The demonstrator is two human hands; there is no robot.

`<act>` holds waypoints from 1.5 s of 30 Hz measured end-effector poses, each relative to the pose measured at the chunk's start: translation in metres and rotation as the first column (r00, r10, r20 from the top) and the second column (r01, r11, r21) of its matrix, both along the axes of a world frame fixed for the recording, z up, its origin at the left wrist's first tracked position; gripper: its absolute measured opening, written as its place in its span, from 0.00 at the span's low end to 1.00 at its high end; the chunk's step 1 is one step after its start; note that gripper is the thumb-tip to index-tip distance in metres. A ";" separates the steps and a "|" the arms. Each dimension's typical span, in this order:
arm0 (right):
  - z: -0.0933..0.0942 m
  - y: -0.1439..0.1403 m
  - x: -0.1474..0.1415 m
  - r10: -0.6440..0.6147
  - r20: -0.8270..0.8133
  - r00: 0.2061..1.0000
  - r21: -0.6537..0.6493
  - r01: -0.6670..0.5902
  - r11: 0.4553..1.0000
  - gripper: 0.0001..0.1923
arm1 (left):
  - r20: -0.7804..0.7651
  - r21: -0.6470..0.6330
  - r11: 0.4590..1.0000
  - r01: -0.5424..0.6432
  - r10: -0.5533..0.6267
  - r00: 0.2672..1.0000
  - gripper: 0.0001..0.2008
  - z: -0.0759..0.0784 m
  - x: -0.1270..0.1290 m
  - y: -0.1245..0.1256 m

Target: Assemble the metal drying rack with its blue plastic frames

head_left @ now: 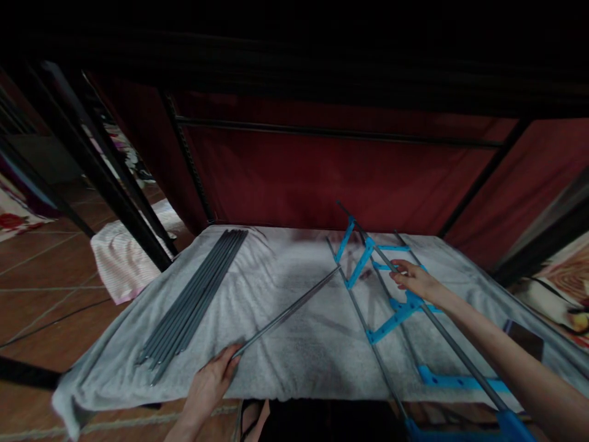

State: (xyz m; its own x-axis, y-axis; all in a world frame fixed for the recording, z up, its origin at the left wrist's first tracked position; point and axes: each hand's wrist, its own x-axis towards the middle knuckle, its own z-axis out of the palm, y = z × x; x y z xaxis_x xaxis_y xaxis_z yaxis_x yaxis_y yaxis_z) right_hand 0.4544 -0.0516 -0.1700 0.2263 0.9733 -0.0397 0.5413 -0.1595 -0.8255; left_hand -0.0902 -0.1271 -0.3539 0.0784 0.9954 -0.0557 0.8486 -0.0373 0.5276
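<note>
Rod (289, 310), thin and grey, lies slanted across the middle of the worktop (285, 368); the left hand (212, 382) at six o'clock pinches its near end in its fingers. At three o'clock the right hand (414, 277) rests on the frame (391, 294) of grey tubes and blue connectors, fingers curled over a tube; its near end is cut off. Spare rods (193, 294) lie bundled at nine o'clock on the grey cloth (285, 276). Red fabric (322, 172) hangs behind; the room above is dark.

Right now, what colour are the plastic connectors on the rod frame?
Bright blue connectors joining grey metal rods, clearest in the head view by the right hand.
</note>
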 end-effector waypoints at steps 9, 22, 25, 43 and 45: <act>0.016 0.052 -0.025 0.057 -0.070 0.996 -0.088 -0.063 0.994 0.14 | -0.341 -0.015 0.983 0.184 -0.178 0.923 0.24 0.003 0.033 0.042; 0.022 0.077 -0.046 0.008 -0.170 0.985 -0.171 -0.038 0.984 0.09 | -0.274 0.037 0.952 0.304 -0.283 0.919 0.29 0.008 0.147 0.099; 0.025 0.066 -0.035 0.049 -0.197 0.979 -0.170 -0.084 0.982 0.08 | -0.321 0.014 0.958 0.287 -0.267 0.908 0.32 0.012 0.135 0.097; 0.000 0.086 -0.030 0.156 0.223 0.962 -0.213 -0.109 0.971 0.13 | -0.428 0.086 0.949 0.305 -0.241 0.871 0.23 -0.004 0.102 0.082; -0.001 0.093 -0.036 0.143 0.242 0.960 -0.180 -0.100 0.979 0.13 | -0.394 0.111 0.931 0.349 -0.281 0.875 0.23 -0.006 0.121 0.090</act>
State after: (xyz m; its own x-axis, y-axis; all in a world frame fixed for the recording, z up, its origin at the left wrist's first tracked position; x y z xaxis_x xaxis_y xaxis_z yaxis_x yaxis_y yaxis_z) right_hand 0.4188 0.0417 -0.1708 0.1299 0.9789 -0.1579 0.7520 -0.2011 -0.6277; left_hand 0.0313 -0.0368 -0.3600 0.3974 0.9172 0.0283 0.9066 -0.3972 0.1426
